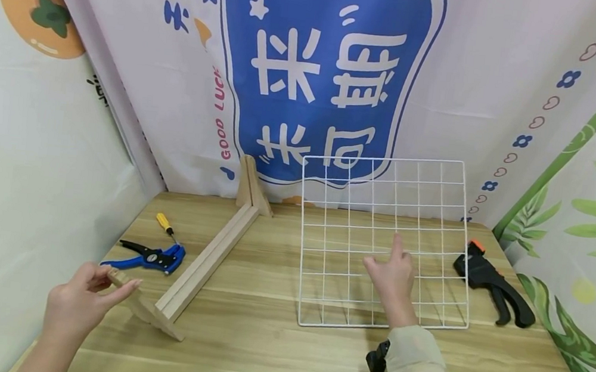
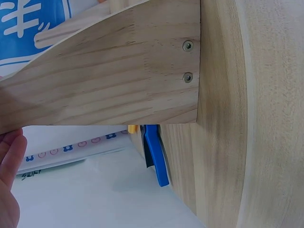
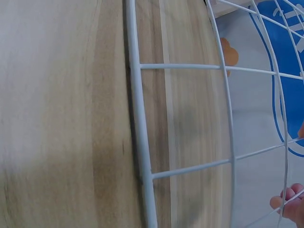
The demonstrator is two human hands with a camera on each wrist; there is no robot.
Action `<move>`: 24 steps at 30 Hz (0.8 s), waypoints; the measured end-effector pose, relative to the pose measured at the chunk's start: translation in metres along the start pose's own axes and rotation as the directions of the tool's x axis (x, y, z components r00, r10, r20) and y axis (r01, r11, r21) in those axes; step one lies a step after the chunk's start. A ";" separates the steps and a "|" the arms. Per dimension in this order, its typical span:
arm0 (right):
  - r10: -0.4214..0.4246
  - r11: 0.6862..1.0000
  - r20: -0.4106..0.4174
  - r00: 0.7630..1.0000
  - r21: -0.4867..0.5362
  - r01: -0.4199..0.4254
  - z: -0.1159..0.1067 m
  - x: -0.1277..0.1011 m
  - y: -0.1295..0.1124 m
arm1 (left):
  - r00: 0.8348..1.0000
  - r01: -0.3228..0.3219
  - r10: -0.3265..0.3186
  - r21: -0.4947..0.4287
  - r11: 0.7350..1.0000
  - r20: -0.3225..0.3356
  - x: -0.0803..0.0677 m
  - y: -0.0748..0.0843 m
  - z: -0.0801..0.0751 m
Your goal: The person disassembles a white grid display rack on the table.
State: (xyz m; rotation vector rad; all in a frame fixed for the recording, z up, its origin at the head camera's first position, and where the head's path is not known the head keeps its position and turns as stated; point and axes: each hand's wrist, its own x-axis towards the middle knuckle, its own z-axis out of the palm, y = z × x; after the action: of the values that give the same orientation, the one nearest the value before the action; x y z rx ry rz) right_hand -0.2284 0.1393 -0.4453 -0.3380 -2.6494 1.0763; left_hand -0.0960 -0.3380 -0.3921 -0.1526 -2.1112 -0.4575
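Observation:
My left hand (image 1: 73, 302) pinches the top of the near end board of a low wooden stand (image 1: 210, 261), thumb on one side and fingers on the other. Two bolt heads (image 2: 188, 61) show on this board's outer face in the left wrist view. My right hand (image 1: 394, 279) holds a white wire grid panel (image 1: 350, 226), which stands tilted on its lower edge on the table. Its index finger points up along the wires, while the thumb sticks out to the left. Fingertips (image 3: 292, 204) meet the wires in the right wrist view.
Left of the stand lie blue-and-black wire strippers (image 1: 153, 257) and a yellow-handled screwdriver (image 1: 165, 224). A black clamp (image 1: 490, 282) with an orange tip lies right of the panel. Printed curtains (image 1: 434, 115) hang around the wooden table (image 1: 260, 350).

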 end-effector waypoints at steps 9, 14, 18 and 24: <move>0.004 0.999 0.057 0.998 -0.043 -0.001 0.006 0.007 0.000 | 1.000 0.016 -0.016 -0.018 1.000 0.009 0.000 0.001 -0.001; 0.024 0.998 0.097 0.995 -0.065 -0.018 0.011 0.011 0.002 | 1.000 0.012 -0.012 -0.033 0.999 0.005 -0.001 0.001 -0.001; 0.043 0.997 0.110 0.993 -0.075 -0.034 0.015 0.013 0.005 | 1.000 0.017 -0.017 -0.048 0.999 -0.001 -0.002 0.001 -0.001; 0.039 0.995 0.094 0.995 -0.091 -0.030 0.020 0.017 0.007 | 1.000 0.020 -0.021 -0.058 0.998 -0.011 -0.002 0.003 0.000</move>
State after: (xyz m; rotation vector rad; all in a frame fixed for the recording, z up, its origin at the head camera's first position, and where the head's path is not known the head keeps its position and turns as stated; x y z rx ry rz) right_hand -0.2498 0.1366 -0.4612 -0.3597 -2.7929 1.0104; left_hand -0.0944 -0.3350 -0.3931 -0.1617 -2.0913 -0.5306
